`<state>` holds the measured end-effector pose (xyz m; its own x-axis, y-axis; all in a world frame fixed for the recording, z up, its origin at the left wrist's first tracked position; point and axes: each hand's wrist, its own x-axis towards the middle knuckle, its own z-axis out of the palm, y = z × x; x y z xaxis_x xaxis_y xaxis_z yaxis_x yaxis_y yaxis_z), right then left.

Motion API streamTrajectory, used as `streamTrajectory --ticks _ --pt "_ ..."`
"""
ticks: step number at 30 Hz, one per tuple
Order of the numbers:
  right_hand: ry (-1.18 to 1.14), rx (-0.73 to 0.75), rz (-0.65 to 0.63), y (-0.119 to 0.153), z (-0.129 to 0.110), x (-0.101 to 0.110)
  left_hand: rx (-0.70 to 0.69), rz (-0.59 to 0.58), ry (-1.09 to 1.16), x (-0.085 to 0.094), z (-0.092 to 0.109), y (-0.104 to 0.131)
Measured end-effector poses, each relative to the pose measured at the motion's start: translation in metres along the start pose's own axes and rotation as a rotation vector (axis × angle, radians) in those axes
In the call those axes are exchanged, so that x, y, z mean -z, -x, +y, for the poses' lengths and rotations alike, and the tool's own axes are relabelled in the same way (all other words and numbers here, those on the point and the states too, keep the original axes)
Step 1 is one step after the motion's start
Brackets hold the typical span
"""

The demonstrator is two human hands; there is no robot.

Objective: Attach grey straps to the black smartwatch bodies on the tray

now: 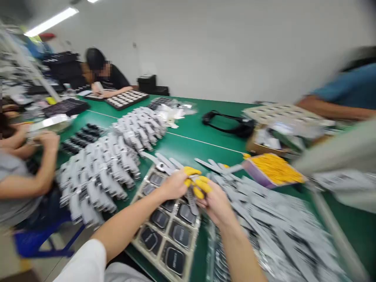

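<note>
Fig.: Head view, green bench w/ several workers. A grey watch strap [192, 200] is held between both hands just above the near tray. The left hand [173, 185] is closed on the strap's upper end, and the right hand [216, 203] is closed on it from the opposite side; fingertips of both meet, so the hands are together. Yellow finger cots [197, 181] are worn on the fingertips. Motion blur hides the exact pinch pts.

Directly beneath the hands a compartmented tray [138, 244] is seen, w/ dark watch faces [175, 259] seated in separate cells. Left of the left hand, rows of bagged grey straps [100, 172] are stacked; right of and below the right hand, loose grey straps [264, 219] are spread. Beyond the right hand a box of yellow finger cots [274, 168] stands.

Handling (judged): the strap is taken to be light, soft and flexible, prob. silicone, so it droops if held at one end only. A grip near the end, by the edges, is advised; the cots give friction and keep marks off. It is not fragile, though easily bent.

Co-workers' arms [38, 164] are seen far left; another sleeve [349, 90] far right.
</note>
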<state>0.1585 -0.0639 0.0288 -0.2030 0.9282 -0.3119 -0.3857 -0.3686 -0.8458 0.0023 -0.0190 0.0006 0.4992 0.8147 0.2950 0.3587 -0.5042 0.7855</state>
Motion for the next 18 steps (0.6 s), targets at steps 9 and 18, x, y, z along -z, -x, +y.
streamTrajectory --ticks 9,18 --pt "-0.101 0.020 -0.087 -0.021 -0.008 0.005 0.010 -0.034 0.067 0.012 -0.019 -0.008" --pt "0.007 -0.090 -0.190 -0.020 -0.014 0.015 -0.133 -0.078 -0.320 0.025 -0.020 -0.009"
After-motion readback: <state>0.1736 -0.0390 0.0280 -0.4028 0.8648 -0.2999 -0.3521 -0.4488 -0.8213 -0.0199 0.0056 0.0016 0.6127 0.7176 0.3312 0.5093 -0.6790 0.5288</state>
